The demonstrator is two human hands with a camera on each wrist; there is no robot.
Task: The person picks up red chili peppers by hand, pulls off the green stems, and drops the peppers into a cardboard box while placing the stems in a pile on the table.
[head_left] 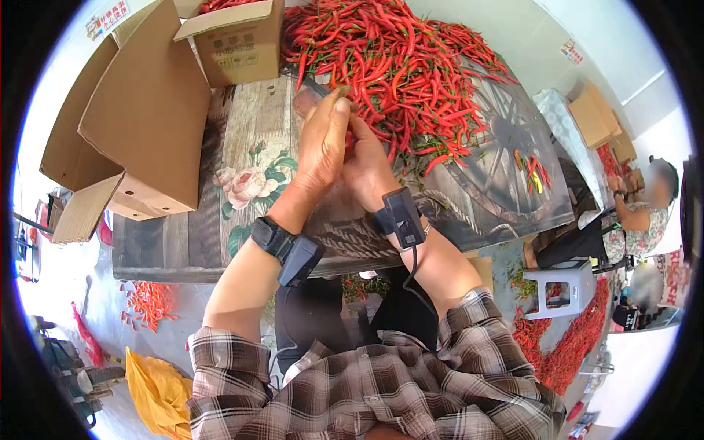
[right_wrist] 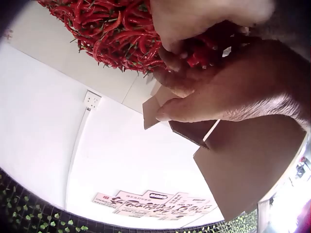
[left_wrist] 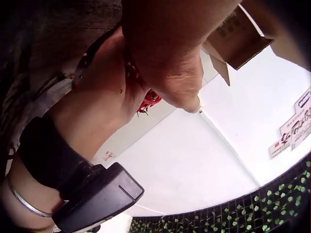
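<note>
The person's left hand point(head_left: 323, 143) and right hand point(head_left: 365, 165) are cupped together over the table, just before a big heap of red chili peppers point(head_left: 396, 66). Between the palms some red chili pieces point(right_wrist: 198, 57) show, held by both hands with fingers bent round them. Seen from the right wrist, the left hand point(right_wrist: 233, 90) lies below with its thumb out, and the right hand point(right_wrist: 204, 19) closes over from above. From the left wrist, the fingers are mostly hidden behind the left hand point(left_wrist: 165, 63).
A large open cardboard box point(head_left: 150, 110) stands at the table's left, and a smaller box point(head_left: 238, 48) behind it. A few loose chilies point(head_left: 534, 174) lie at right. Beyond sit a grey stool point(head_left: 561, 290) and another person point(head_left: 638, 220). A yellow sack point(head_left: 158, 392) lies on the floor.
</note>
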